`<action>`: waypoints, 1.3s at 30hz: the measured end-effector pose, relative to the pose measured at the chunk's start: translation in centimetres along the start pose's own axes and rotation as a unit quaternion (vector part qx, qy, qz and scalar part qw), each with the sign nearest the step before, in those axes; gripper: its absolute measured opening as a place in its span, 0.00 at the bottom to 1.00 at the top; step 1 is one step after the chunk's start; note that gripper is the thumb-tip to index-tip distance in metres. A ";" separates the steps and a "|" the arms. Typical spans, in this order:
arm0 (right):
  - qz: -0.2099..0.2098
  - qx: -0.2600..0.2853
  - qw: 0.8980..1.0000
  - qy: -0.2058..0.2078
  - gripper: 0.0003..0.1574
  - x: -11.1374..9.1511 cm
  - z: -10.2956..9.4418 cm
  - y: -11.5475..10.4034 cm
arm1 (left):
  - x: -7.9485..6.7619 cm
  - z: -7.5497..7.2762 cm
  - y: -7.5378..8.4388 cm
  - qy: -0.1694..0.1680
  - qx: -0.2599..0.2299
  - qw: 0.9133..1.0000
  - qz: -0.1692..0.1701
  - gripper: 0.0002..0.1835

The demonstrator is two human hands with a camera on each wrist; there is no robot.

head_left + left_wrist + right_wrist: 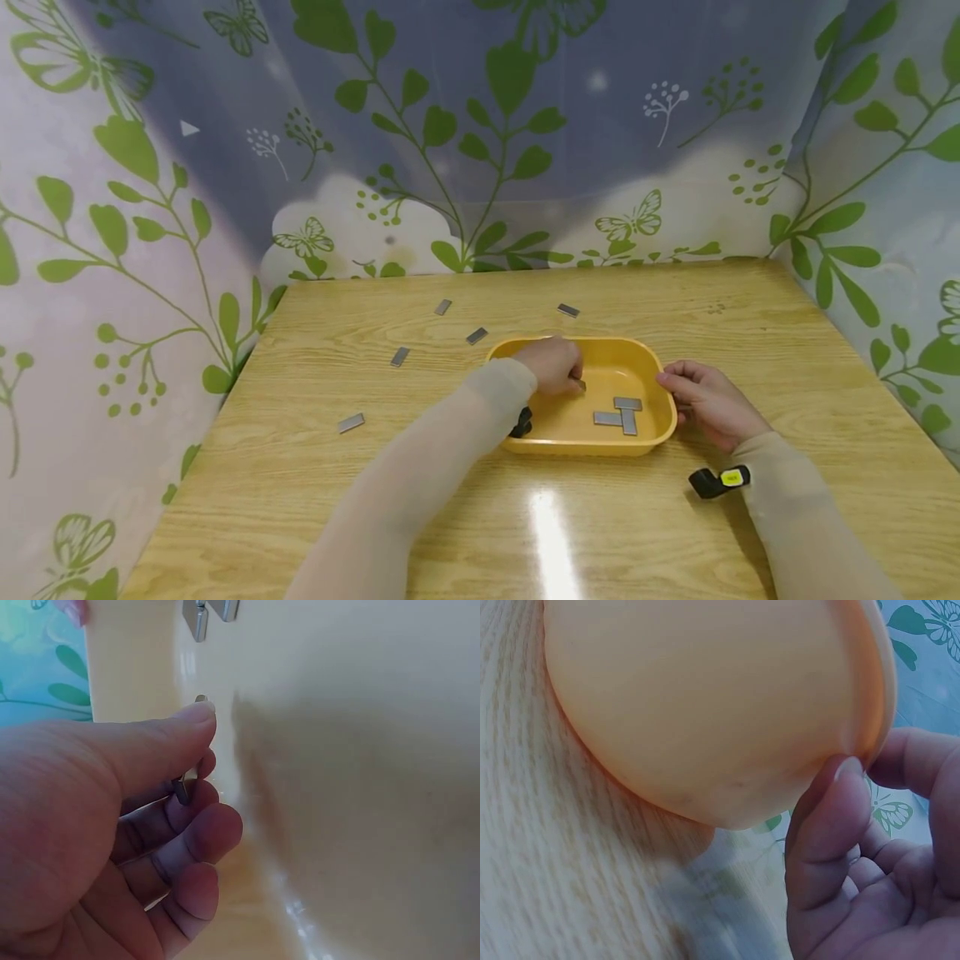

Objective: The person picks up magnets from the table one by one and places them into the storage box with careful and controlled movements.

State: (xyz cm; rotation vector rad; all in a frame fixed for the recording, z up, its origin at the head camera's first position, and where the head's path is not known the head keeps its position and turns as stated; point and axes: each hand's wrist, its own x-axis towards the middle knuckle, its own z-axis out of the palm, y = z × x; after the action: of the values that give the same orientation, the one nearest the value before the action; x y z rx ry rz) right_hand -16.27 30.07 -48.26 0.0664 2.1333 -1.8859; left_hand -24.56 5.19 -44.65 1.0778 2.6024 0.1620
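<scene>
A yellow plastic basin (577,447) stands on the wooden table. My left hand (551,364) reaches down inside it, pinching a small grey metal bar (183,790) between thumb and fingers. Much of that bar is hidden behind the thumb in the left wrist view. On the basin floor, to the right of this hand, three flat grey bars (628,422) lie close together. My right hand (708,402) grips the basin's right rim, thumb and forefinger meeting at the edge in the right wrist view.
Several more grey bars lie scattered on the table: one bar (567,310) behind the basin, others to its left, the nearest bar (351,422) at far left. Patterned cloth (510,225) hangs at the table's back and sides.
</scene>
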 end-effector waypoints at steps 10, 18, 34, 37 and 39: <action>0.003 0.005 1.000 0.000 0.29 0.0 0.0 0.0 | 0.1 0.5 0.2 -0.003 0.012 1.000 -0.003 0.10; 0.002 0.000 1.000 0.000 0.29 0.1 0.1 0.0 | 0.6 1.3 0.6 0.021 0.006 1.000 0.013 0.10; 0.004 0.005 1.000 -0.002 0.29 0.1 0.0 0.1 | 0.7 1.5 1.0 0.040 0.019 0.999 0.022 0.09; 0.006 0.006 1.000 -0.002 0.29 0.1 0.0 0.0 | 0.8 1.7 1.0 0.041 0.026 0.999 0.020 0.08; 0.005 0.004 1.000 -0.004 0.29 0.1 0.0 0.0 | 0.8 1.7 1.0 0.044 0.030 0.998 0.018 0.08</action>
State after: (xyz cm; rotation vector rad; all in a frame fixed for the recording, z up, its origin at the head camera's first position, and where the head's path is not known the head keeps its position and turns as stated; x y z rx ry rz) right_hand -16.32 30.06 -48.28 0.0711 2.1166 -1.8845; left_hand -23.85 6.49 -46.26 1.1642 2.6833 0.1443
